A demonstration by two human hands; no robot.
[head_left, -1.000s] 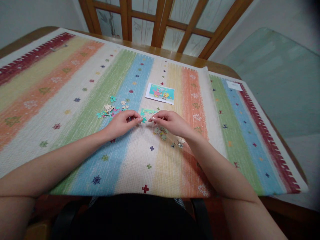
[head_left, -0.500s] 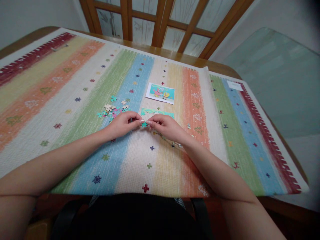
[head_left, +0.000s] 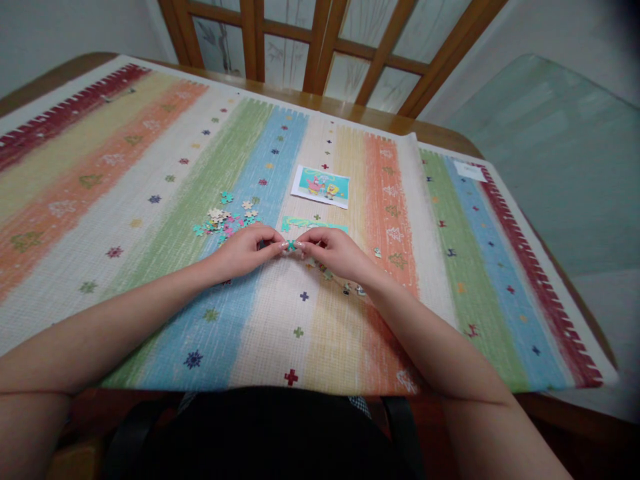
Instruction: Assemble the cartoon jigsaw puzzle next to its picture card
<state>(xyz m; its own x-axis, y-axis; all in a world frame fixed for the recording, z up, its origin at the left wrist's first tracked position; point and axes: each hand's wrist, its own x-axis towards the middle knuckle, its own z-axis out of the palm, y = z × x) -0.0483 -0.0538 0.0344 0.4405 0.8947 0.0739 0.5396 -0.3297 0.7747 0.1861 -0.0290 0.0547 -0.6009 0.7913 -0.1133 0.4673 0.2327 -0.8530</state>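
Observation:
My left hand (head_left: 246, 249) and my right hand (head_left: 334, 252) meet fingertip to fingertip over the striped cloth (head_left: 150, 200). Between them they pinch a small teal puzzle piece (head_left: 291, 246). Just behind the fingers lies a joined teal strip of puzzle (head_left: 305, 225). A heap of loose pieces (head_left: 227, 217) lies left of my left hand. More loose pieces (head_left: 350, 288) lie under and beside my right wrist. A small reference picture (head_left: 321, 186) lies flat beyond the strip.
The cloth covers a wooden table (head_left: 430, 137); a wooden lattice frame (head_left: 320, 47) stands behind it. A fold in the cloth (head_left: 417, 180) runs right of the orange stripe. A white label (head_left: 469, 171) lies far right. A glass pane (head_left: 560, 153) sits beyond the right edge.
My right hand has slid left and closed in until its fingertips meet the left hand's at the teal piece. The left hand has hardly moved.

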